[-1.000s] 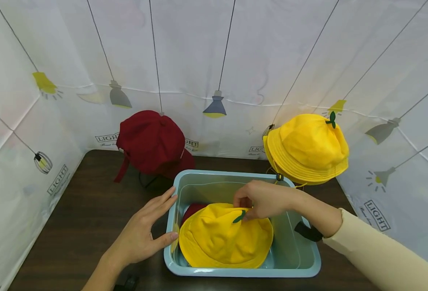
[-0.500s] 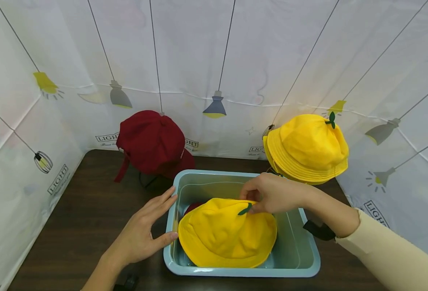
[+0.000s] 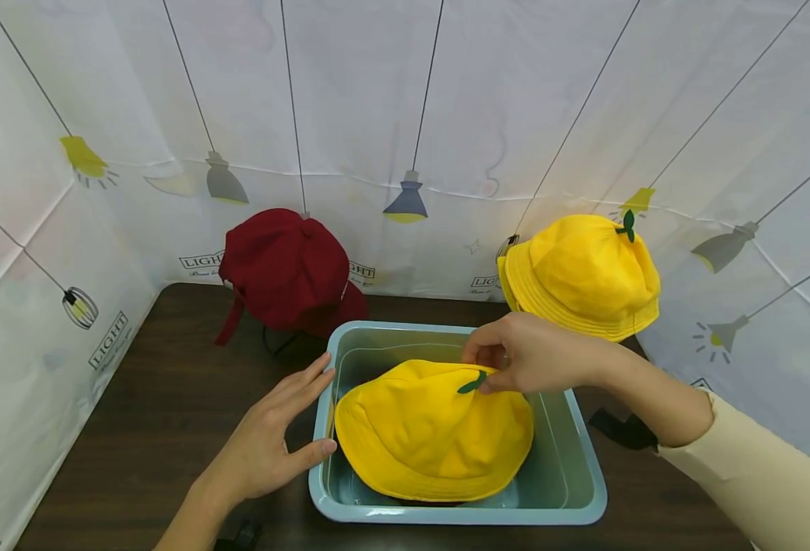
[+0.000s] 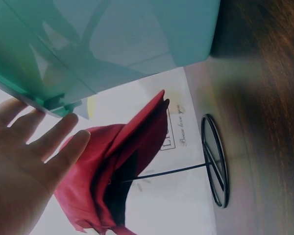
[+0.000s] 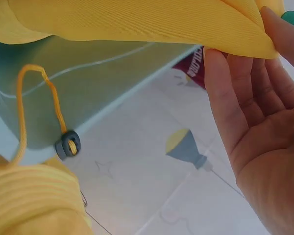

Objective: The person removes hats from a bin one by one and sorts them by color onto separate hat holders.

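Note:
My right hand [image 3: 538, 356] pinches the crown of a yellow bucket hat [image 3: 432, 436] beside its green leaf tab [image 3: 472, 382]. In the right wrist view the thumb and fingers [image 5: 220, 78] grip a fold of the yellow cloth. The hat hangs over a light blue plastic basin [image 3: 570, 459], brim facing down and tilted. On the left, my left hand [image 3: 267, 436] is spread, its fingertips right at the basin's left rim; the left wrist view shows those fingers [image 4: 63, 129] extended by the basin wall. What lies beneath the hat is mostly hidden.
A dark red cap [image 3: 287, 268] rests on a black wire stand [image 4: 218, 161] behind the basin at left. Another yellow bucket hat [image 3: 583, 275], with an orange cord and black toggle [image 5: 67, 145], stands behind at right. A printed white curtain [image 3: 349, 99] backs the dark wooden table [image 3: 136, 428].
My right hand has risen and moved slightly right, lifting the yellow bucket hat, which now covers the dark red patch seen earlier in the basin. The left hand has stayed in place.

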Action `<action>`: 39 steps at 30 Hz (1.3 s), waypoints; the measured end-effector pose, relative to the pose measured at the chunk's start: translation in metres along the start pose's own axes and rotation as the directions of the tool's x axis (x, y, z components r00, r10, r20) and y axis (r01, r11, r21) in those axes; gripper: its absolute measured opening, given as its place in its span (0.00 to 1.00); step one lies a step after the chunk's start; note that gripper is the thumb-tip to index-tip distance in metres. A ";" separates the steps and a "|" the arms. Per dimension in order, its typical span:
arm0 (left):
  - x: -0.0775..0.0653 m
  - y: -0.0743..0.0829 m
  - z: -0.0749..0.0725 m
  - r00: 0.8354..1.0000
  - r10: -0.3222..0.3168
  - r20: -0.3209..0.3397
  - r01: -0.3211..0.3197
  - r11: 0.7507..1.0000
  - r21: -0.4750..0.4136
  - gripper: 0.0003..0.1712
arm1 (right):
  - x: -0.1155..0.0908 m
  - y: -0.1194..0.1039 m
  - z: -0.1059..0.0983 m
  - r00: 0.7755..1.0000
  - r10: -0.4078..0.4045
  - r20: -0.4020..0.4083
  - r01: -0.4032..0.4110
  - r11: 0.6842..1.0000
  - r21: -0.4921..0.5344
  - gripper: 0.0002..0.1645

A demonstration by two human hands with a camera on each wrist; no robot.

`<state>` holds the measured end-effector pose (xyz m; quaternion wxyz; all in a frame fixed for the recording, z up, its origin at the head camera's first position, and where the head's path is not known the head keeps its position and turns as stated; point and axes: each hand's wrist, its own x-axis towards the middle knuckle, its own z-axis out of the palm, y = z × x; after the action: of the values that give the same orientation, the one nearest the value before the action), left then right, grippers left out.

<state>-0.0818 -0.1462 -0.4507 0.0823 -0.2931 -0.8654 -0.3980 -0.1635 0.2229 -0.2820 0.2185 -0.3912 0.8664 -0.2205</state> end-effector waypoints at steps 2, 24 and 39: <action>0.000 0.000 0.000 1.000 0.001 -0.001 -0.001 1.000 -0.001 0.46 | -0.002 -0.001 -0.004 1.000 0.003 -0.008 -0.003 1.000 -0.002 0.13; 0.000 0.000 0.001 1.000 0.000 -0.020 0.000 1.000 0.005 0.48 | -0.018 -0.012 -0.035 0.989 0.039 -0.143 -0.043 0.999 -0.023 0.17; 0.000 0.000 0.001 1.000 0.008 -0.018 -0.008 1.000 0.003 0.47 | -0.033 -0.020 -0.056 0.968 0.039 -0.247 -0.065 0.993 -0.100 0.17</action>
<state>-0.0813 -0.1451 -0.4515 0.0922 -0.2930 -0.8639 -0.3991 -0.1629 0.2480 -0.2191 0.0945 -0.3494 0.9072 -0.2145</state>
